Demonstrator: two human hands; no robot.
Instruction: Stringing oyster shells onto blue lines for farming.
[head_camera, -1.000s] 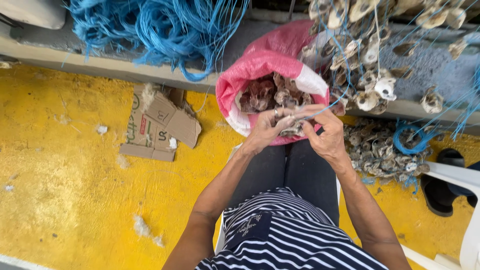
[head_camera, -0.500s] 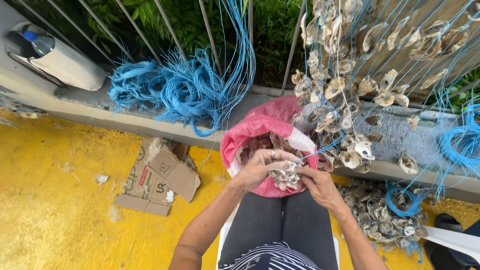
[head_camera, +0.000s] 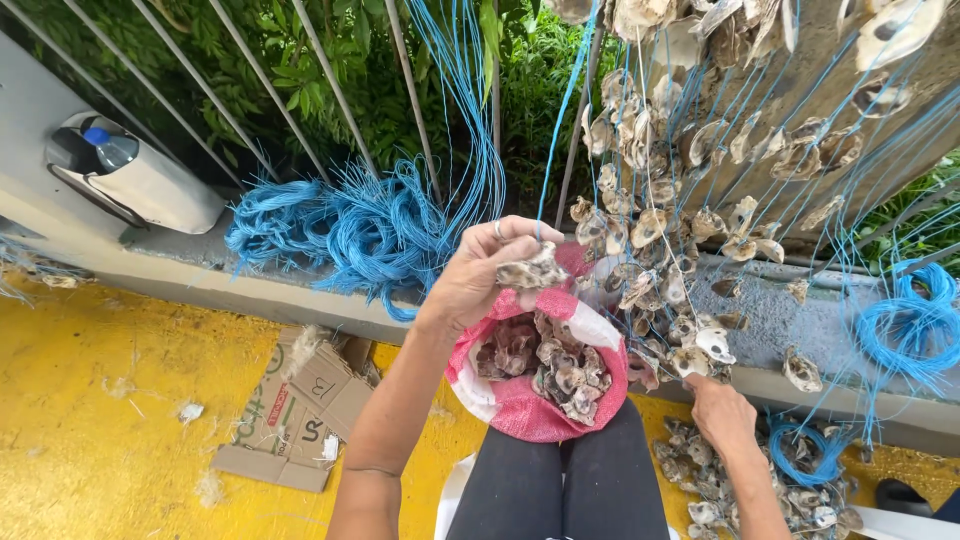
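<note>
Head view, going from the left: a white jug (head_camera: 150, 185) with a blue-capped bottle (head_camera: 108, 148) is lying on the grey ledge (head_camera: 200, 262), a flattened cardboard box (head_camera: 300, 405) is resting on the yellow floor (head_camera: 90, 400), and a heap of blue cord (head_camera: 345, 230) is spilling over the ledge by the fence bars. Your left hand (head_camera: 490, 270) is rising above your lap, fingers closing around an oyster shell (head_camera: 532, 270) at a hanging blue string (head_camera: 562, 130). Just below it, the pink mesh sack (head_camera: 520, 410) of shells is sitting on your knees. Further right, strung shells (head_camera: 690, 190) are dangling in rows. Your right hand (head_camera: 722, 412) is reaching low toward the shell pile (head_camera: 740, 490) on the floor; you cannot tell whether it is gripping anything.
</note>
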